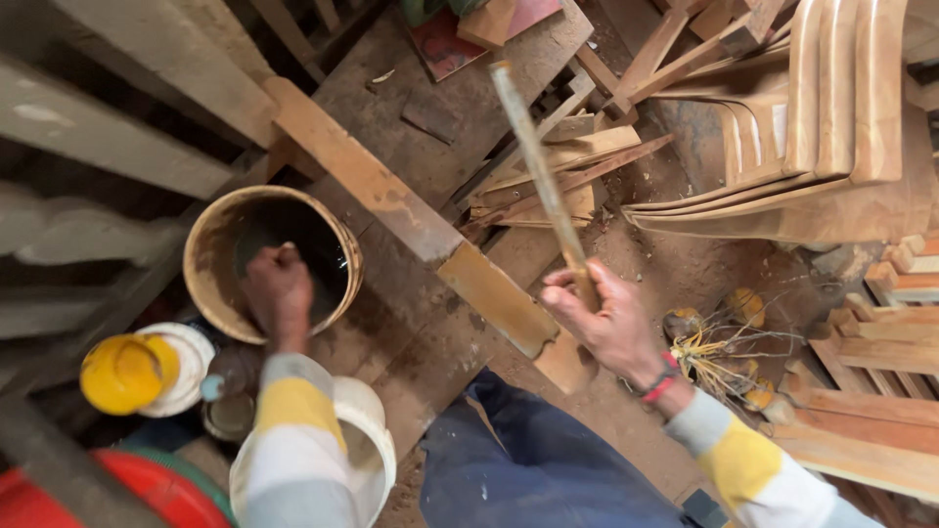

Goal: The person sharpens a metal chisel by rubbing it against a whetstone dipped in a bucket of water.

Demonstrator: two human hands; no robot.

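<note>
Far left: a red rounded container (147,494) is cut off by the bottom edge; above it sits a yellow cap (125,373) on a white lid (191,357).
Small tin: a round tin (228,417) lies beside the left sleeve, partly hidden by it.
White bucket: a white bucket (370,430) stands under the left forearm, which covers most of its mouth.
Bucket: a brown-stained bucket (210,259) stands on the floor, its inside dark; whether it holds liquid is hard to make out.
Left hand: the left hand (279,290) reaches down into the bucket, fingers curled together as a fist; what it holds, if anything, is hidden, so its grip cannot be told.
Plank: a long stained plank (391,200) runs slantwise from upper left down toward the knee, its lower end behind the right hand.
Trousers: a blue trouser leg (528,469) fills the bottom middle.
Stick: a thin pale stick (536,161) rises steeply up and left from the right hand, blurred along its length.
Right hand: the right hand (606,318) has its grip pressed around the stick's lower end; red bands circle the wrist.
Roots: a yellow tangle (719,347) lies on the dirt floor just right of the wrist; its kind is unclear.
Right: stacked curved wooden chair parts (831,108) and boards (871,440) are cut off by the edge.
</note>
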